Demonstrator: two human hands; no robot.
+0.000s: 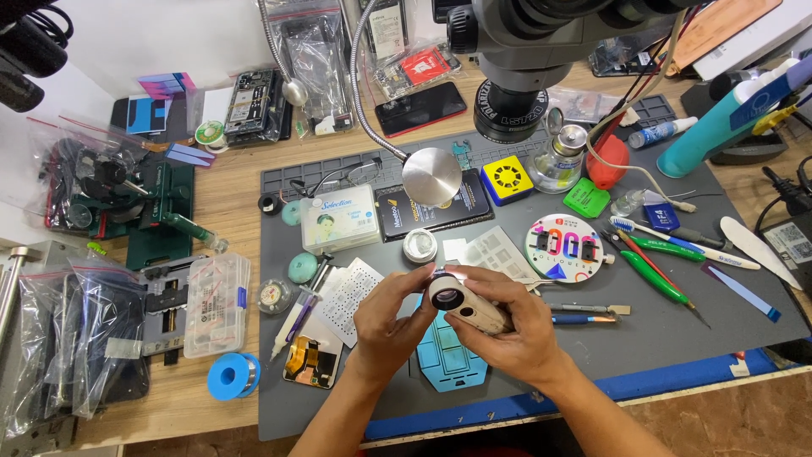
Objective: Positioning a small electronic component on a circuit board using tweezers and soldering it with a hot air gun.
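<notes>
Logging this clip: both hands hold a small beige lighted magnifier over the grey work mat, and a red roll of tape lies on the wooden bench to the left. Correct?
Not quite. The head view shows the roll of tape is blue, not red. The rest stands: left hand and right hand hold the beige magnifier over the grey mat.

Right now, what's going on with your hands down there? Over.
Both hands on small beige magnifier: right hand grips body, left hand at lens end. Blue fixture plate beneath. Nothing blocking.
</notes>
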